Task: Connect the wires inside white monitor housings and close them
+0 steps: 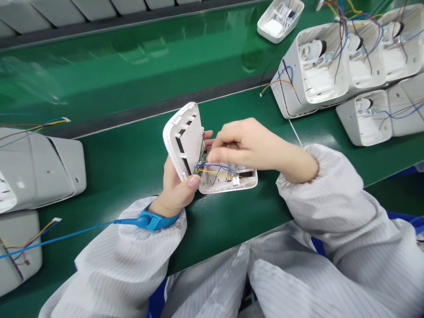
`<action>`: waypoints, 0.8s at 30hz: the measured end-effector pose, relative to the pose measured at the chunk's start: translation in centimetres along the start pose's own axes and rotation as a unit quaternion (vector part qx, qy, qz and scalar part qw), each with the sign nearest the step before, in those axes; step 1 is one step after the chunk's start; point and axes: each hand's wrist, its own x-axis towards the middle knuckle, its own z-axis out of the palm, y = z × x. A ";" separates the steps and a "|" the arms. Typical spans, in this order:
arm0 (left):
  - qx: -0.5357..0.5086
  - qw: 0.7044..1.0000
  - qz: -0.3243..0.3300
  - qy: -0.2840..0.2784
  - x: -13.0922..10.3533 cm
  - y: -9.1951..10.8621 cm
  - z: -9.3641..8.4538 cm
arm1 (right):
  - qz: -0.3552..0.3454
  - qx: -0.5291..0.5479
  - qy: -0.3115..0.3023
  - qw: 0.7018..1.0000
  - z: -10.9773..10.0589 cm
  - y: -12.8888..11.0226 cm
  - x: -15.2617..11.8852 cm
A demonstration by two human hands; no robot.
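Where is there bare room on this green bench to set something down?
Bare green bench shows between the gray housings at left and the left hand, above the blue wrist cord; also between the white casing half and the bench's near edge. Upper right is crowded with open housings and loose wires.

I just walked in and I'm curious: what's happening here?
A person's left hand holds a white, rounded plastic panel tilted up beside a shallow white plastic tray at the green table. The right hand is above the tray, its fingers near thin coloured wires; whether they grip anything is unclear.
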 end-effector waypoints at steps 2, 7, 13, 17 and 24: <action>-0.056 0.998 0.004 -0.013 0.1 0.2 0.1 | -0.047 0.053 -0.053 0.996 -0.4 0.0 -0.3; -0.055 0.998 -0.006 -0.021 0.2 0.7 0.4 | -0.056 0.094 -0.074 0.991 -0.7 0.6 -0.4; -0.021 0.999 0.005 -0.025 0.3 0.9 0.1 | -0.030 0.173 -0.108 0.979 -1.4 0.9 -0.4; 0.017 0.999 -0.014 -0.031 0.3 1.0 0.1 | -0.034 0.144 -0.095 0.984 -1.0 0.8 -0.3; 0.031 0.998 0.022 -0.054 0.6 1.2 0.4 | -0.071 -0.096 -0.080 0.990 0.3 1.1 0.2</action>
